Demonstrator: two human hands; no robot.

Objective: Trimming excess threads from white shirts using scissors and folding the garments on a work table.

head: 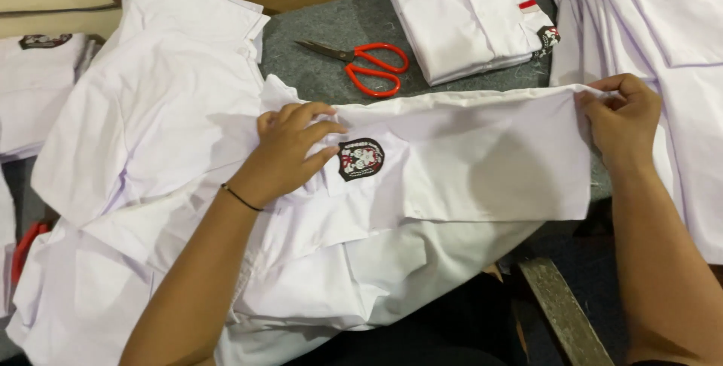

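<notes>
A white shirt (482, 163) lies spread across the grey work surface (331, 27), with a dark embroidered badge (361, 158) on its sleeve. My left hand (290, 151) presses flat on the cloth just left of the badge, fingers spread. My right hand (621, 121) pinches the shirt's upper right edge between thumb and fingers. A thin black band circles my left wrist.
Red-handled scissors (369, 65) lie behind the shirt. A folded white shirt (467, 16) sits at the back, more white shirts (655, 27) pile at the right and left (38, 87). A wooden bar (561, 309) runs below right. Something red (22, 249) peeks out at the left edge.
</notes>
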